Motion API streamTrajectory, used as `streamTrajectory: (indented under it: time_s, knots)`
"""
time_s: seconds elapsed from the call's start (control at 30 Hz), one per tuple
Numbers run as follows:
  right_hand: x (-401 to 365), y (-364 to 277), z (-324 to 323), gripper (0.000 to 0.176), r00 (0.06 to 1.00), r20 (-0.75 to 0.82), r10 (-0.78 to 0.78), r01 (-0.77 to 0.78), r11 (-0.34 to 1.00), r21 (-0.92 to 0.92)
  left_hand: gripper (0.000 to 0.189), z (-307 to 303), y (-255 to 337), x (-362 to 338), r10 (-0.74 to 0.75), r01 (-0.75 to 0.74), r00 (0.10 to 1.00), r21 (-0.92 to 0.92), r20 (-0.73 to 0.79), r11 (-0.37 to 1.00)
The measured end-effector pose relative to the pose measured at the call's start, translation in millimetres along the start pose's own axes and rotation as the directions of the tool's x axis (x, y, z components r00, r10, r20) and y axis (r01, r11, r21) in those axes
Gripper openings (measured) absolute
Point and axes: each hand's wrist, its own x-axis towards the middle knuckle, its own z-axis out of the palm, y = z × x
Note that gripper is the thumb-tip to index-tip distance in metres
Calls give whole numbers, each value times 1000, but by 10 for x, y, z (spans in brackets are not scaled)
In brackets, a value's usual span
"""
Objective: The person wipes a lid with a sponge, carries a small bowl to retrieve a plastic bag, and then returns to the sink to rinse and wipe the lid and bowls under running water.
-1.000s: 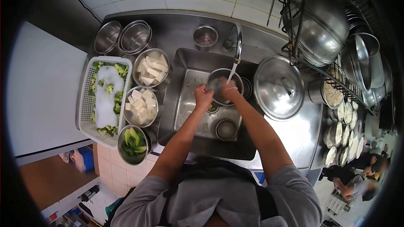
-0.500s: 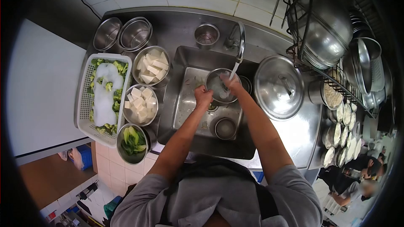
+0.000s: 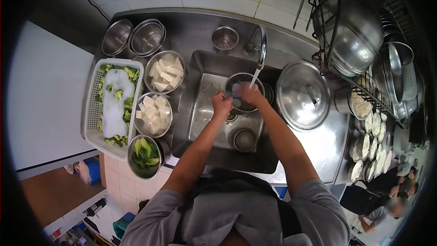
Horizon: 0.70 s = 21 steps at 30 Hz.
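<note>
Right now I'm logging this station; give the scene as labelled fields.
Left hand: holding the rim of a round silvery metal bowl
Right hand: at the bowl's opening, blurred
Water: running from the curved chrome faucet
Basin: rectangular grey metal sink
Left of sink: white rectangular plastic basket of green broccoli; white blocks in round metal bowls
Right of sink: round silvery metal lid

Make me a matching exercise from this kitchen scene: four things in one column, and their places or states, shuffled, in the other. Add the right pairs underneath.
Things
1. Left hand
2. Right hand
3. White basket
4. Large round lid

Places or states
A. Holding broccoli
B. Reaching into the bowl, below the running tap
C. To the right of the sink
D. Closed at the bowl's left rim

Right pairs: 1-D, 2-B, 3-A, 4-C
</note>
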Motion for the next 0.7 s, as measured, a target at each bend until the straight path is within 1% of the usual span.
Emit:
streamTrajectory:
  time_s: [0.03, 0.07, 0.13, 0.17, 0.2, 0.23, 0.27, 0.3, 0.33, 0.37, 0.4, 0.43, 0.47, 0.53, 0.57, 0.63, 0.67, 0.7]
  knots:
    - [-54, -87, -50, 48, 1000, 1, -26, 26, 1000, -16, 26, 0, 46, -29, -2, 2, 1000, -11, 8, 1000]
    - [-126, -296, -239, 45, 996, 88, 26, -26, 1000, -6, 26, 1, 76, -47, -3, 4, 1000, -22, 17, 1000]
    - [-142, -271, -105, 41, 975, 190, 115, -127, 990, 55, 28, 8, 104, -47, -5, 4, 1000, 22, 29, 1000]
    - [-113, -18, 379, 39, 966, 207, 154, -179, 978, 111, 29, 15, 120, -48, -5, 3, 999, 43, 35, 999]
    - [-49, 151, 633, 37, 956, 224, 190, -229, 959, 165, 29, 17, 70, -23, -7, 4, 999, 51, 43, 999]
    - [29, 177, 403, 34, 929, 361, 75, -110, 991, 76, 30, 0, -54, 16, -8, 5, 999, 59, 48, 998]
    - [70, 154, -29, 31, 865, 501, -23, 22, 1000, 6, 30, -22, -151, 16, -14, 10, 998, 69, 54, 998]
    - [79, 142, -260, 28, 767, 634, -98, 160, 986, -41, 29, -40, -173, -8, -16, 13, 999, 75, 42, 997]
    - [74, 156, -249, 26, 856, 517, -8, -194, 922, 335, 29, -49, -189, -18, -18, 16, 999, 80, 33, 997]
    - [51, 137, -259, 24, 885, 441, 147, -434, 603, 670, 29, -45, -212, -34, -23, 21, 999, 85, 26, 996]
    - [23, 126, -239, 22, 846, 426, 320, -483, 126, 866, 29, -39, -241, -39, -41, 40, 999, 80, 17, 996]
    - [8, 70, -199, 17, 900, 355, 254, -279, -291, 915, 29, -32, -262, -22, -55, 54, 998, 72, 7, 996]
    - [17, 33, -175, 18, 884, 418, 209, -336, -339, 879, 28, -27, -281, -14, -67, 68, 998, 66, -7, 995]
    - [55, -91, -345, 20, 843, 527, 107, -440, -425, 791, 29, -13, -188, -65, -51, 51, 999, 68, -6, 996]
    - [12, -91, -485, 21, 959, 120, 258, -234, 475, 849, 29, -10, -129, -76, -42, 42, 999, 69, -9, 997]
    - [228, -17, -277, 20, 982, -92, 163, 30, 345, 938, 28, -29, -229, -22, -29, 30, 999, 56, -14, 998]
    - [272, 4, -192, 19, 984, 110, 138, -87, -163, 983, 28, -39, -286, 0, -22, 23, 1000, 51, -12, 998]
    - [316, -11, -181, 19, 946, 307, 109, -174, -628, 759, 28, -35, -268, 12, -24, 25, 1000, 61, -16, 998]
